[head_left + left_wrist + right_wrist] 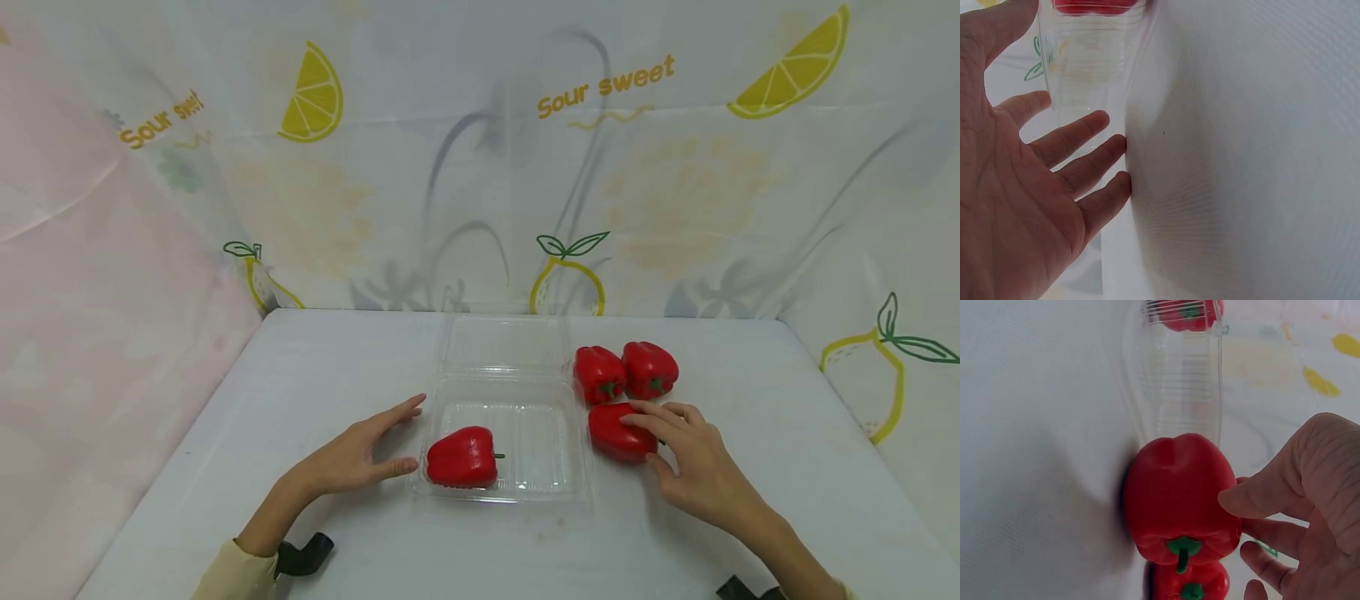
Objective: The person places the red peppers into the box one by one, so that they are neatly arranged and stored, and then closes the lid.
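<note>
Pinching 1 pepper [609,433]: right hand [696,468]; left hand [343,460] spread; only head view shows 4.

Forward-down head view, wrist close-ups

The bare left hand [358,457] is held with its fingers directed forward and inward, the left thumb [393,468] being stretched out and parted from them by a wide gap. In the left wrist view, the open palm [1016,194] is shown, its four fingers fanned apart. The left forearm [272,518] is angled in from the lower left and covered lower down by a pale beige cloth sleeve [238,575]. The bare right hand [697,475] is turned inward, its fingers bent, the right thumb [1254,497] set opposite them in a pinch. The right forearm [783,542] is slanted from the lower right.
</note>
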`<move>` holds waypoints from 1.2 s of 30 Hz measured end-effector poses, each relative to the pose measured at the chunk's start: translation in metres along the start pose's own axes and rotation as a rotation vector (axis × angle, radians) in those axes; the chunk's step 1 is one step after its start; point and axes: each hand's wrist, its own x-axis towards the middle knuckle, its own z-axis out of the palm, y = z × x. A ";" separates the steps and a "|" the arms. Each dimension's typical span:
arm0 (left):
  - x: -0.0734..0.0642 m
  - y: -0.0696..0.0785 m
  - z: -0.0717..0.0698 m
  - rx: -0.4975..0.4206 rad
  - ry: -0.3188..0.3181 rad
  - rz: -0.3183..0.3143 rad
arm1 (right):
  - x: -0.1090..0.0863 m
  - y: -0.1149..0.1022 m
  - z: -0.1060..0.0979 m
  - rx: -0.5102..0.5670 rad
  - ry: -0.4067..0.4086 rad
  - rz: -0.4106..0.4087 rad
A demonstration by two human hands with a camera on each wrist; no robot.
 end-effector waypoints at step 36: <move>0.000 -0.002 0.001 0.006 -0.006 -0.022 | 0.002 0.015 0.004 0.087 0.028 0.098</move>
